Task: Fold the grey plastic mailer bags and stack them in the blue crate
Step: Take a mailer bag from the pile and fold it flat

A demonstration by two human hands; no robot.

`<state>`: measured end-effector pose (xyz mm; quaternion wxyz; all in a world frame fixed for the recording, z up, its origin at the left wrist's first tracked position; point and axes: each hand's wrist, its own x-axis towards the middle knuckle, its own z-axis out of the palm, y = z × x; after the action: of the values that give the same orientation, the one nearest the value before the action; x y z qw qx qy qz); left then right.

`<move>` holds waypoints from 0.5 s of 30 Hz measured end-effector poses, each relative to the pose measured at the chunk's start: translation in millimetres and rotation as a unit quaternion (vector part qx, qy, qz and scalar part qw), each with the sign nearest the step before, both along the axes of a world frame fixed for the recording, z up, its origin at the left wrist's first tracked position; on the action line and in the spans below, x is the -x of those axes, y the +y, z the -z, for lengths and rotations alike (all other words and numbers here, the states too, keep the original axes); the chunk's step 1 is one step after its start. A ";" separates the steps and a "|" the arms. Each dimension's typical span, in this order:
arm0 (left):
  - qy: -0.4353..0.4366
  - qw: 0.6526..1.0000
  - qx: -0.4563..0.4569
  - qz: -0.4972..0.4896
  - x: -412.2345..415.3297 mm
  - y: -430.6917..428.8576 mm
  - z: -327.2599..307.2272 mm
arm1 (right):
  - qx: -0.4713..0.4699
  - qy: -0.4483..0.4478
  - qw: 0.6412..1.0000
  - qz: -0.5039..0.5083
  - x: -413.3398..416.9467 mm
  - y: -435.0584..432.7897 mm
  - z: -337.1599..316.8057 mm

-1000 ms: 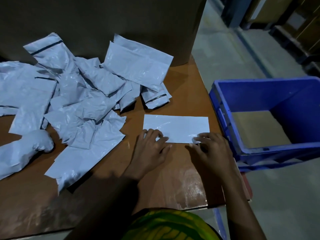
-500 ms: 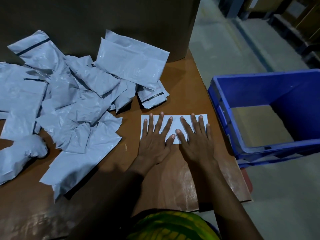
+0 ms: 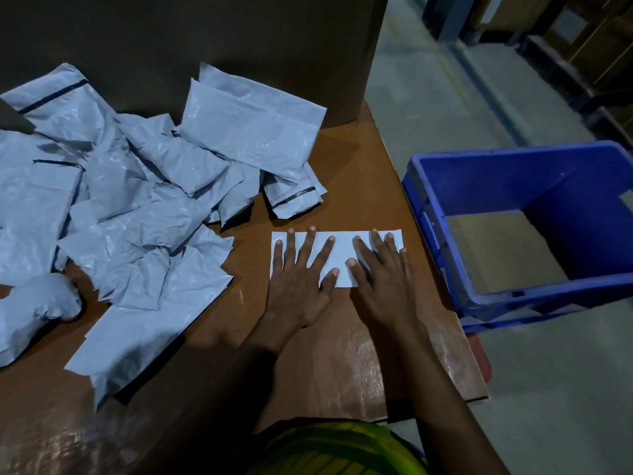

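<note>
A folded grey mailer bag [image 3: 342, 250] lies flat on the brown table [image 3: 335, 365], near its right edge. My left hand [image 3: 301, 279] rests palm down on the bag's left half, fingers spread. My right hand [image 3: 380, 272] presses flat on its right half, fingers spread too. A loose heap of crumpled grey mailer bags [image 3: 137, 207] covers the table's left and back. The blue crate [image 3: 534, 231] stands off the table's right side, with only a brown liner showing at its bottom.
A tall dark cardboard wall [image 3: 205, 46] rises behind the heap. Grey concrete floor [image 3: 445, 108] runs to the right, with shelving and boxes at the far right corner. The table's right edge passes close to the crate.
Both hands went from gripping the bag's near edge with curled fingers to lying flat and spread on top of it. The bag now looks narrower front to back.
</note>
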<state>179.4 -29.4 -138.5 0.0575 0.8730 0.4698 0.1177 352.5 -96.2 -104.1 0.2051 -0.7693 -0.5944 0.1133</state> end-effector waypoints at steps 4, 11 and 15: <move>-0.020 1.000 0.001 0.001 -0.4 -2.7 -8.5 | -0.127 -0.053 0.990 0.038 -3.6 -21.7 -10.1; -0.128 0.990 -0.043 0.029 -19.0 -39.6 -21.6 | -0.133 -0.053 0.989 0.045 -2.0 -43.5 -7.7; -0.124 0.991 -0.013 0.043 -22.2 -43.6 -23.3 | -0.039 -0.052 0.998 0.019 1.6 -42.1 -11.9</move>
<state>201.5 -73.0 -115.2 0.1089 0.8717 0.4199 0.2282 350.9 -138.4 -92.2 0.2056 -0.7766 -0.5938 0.0456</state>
